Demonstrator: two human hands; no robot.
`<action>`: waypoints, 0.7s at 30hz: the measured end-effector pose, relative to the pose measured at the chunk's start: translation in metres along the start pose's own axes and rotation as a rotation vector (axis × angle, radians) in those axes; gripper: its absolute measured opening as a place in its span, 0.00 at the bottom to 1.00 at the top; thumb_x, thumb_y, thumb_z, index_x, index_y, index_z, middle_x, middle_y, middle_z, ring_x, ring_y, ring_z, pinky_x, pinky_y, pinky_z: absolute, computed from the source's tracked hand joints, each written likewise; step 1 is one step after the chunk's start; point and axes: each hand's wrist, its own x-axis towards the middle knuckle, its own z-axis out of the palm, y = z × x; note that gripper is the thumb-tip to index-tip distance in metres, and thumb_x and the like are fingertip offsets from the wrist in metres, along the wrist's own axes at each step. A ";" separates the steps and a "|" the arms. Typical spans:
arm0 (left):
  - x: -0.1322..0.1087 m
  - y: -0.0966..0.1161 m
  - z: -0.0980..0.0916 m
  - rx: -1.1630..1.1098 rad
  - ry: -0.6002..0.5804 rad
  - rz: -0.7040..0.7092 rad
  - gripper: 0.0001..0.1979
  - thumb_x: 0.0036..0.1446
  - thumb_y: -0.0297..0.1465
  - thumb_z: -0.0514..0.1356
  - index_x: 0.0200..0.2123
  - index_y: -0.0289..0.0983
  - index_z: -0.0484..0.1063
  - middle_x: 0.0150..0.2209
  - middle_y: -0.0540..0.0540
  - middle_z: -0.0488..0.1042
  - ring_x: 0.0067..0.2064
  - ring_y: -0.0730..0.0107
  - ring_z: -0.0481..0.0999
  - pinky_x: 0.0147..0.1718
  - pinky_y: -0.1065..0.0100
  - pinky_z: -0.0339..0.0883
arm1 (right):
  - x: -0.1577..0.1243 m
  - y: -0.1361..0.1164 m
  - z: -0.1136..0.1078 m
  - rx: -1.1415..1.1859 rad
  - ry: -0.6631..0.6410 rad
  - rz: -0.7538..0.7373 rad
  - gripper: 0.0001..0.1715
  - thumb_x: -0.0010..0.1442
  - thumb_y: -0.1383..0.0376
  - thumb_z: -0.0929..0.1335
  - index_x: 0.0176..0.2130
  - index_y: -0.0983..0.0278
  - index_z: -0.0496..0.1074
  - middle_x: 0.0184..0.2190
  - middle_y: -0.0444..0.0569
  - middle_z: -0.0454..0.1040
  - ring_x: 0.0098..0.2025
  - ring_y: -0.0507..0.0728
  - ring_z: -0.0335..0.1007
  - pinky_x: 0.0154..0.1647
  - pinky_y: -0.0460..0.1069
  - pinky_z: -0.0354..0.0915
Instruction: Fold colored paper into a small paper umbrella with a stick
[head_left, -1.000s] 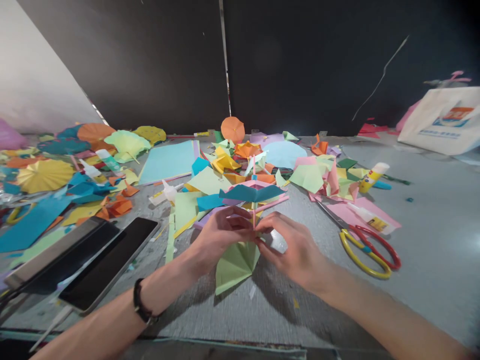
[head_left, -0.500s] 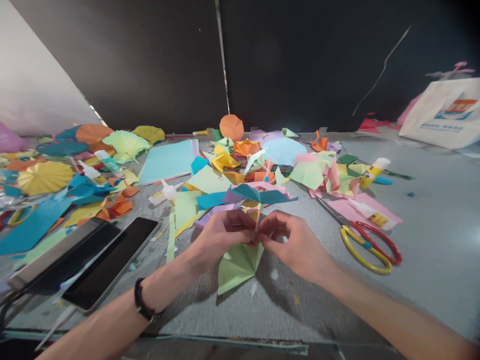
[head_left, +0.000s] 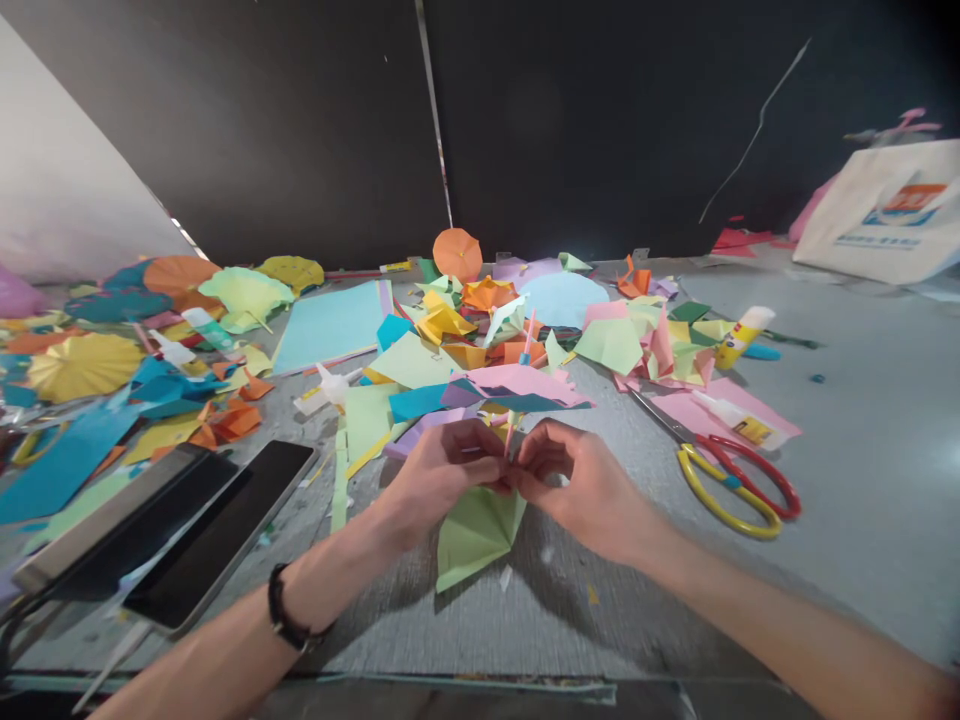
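Both my hands meet in front of me around the lower end of a thin pink stick. That stick (head_left: pixel 511 437) rises into a small paper umbrella (head_left: pixel 525 385), pink on top with blue beneath, and its pink tip pokes out above. My left hand (head_left: pixel 454 470) has thumb and fingers pinched on the stick from the left. From the right, my right hand (head_left: pixel 574 480) pinches the same lower end, its fingertips touching the left ones. Just under the fingers lies a creased light green paper piece (head_left: pixel 480 540). The exact grip point is hidden by the fingertips.
Scissors (head_left: pixel 739 490) with red and yellow handles lie at right, near a glue bottle (head_left: pixel 746 425) and a glue stick (head_left: pixel 744 338). A phone (head_left: pixel 225 535) lies at left. Paper scraps (head_left: pixel 420 360) and paper umbrellas (head_left: pixel 86 367) cover the back and left. A bag (head_left: pixel 881 215) stands far right.
The umbrella has tilted, so more of its pink top and less of its blue underside shows. Both hands keep their pinch at the stick's lower end. The view has shifted slightly.
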 end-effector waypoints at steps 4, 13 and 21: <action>-0.001 0.002 0.001 -0.019 -0.018 0.023 0.07 0.48 0.28 0.72 0.28 0.35 0.76 0.27 0.50 0.76 0.30 0.70 0.77 0.34 0.69 0.70 | 0.001 0.003 0.000 0.040 -0.012 0.008 0.06 0.55 0.64 0.72 0.32 0.61 0.70 0.30 0.46 0.77 0.33 0.57 0.74 0.36 0.53 0.70; -0.002 0.002 0.000 -0.036 -0.050 0.048 0.09 0.52 0.31 0.72 0.29 0.35 0.75 0.28 0.50 0.74 0.31 0.70 0.77 0.34 0.68 0.69 | 0.003 0.007 -0.003 0.107 -0.011 0.029 0.07 0.53 0.67 0.72 0.31 0.60 0.68 0.29 0.43 0.74 0.33 0.55 0.72 0.34 0.50 0.67; -0.004 0.005 -0.002 0.051 -0.096 0.070 0.09 0.55 0.31 0.72 0.32 0.35 0.75 0.29 0.49 0.75 0.31 0.70 0.77 0.34 0.68 0.70 | 0.001 0.006 -0.003 0.168 -0.057 -0.002 0.05 0.54 0.67 0.70 0.34 0.61 0.70 0.33 0.45 0.77 0.38 0.57 0.76 0.41 0.52 0.70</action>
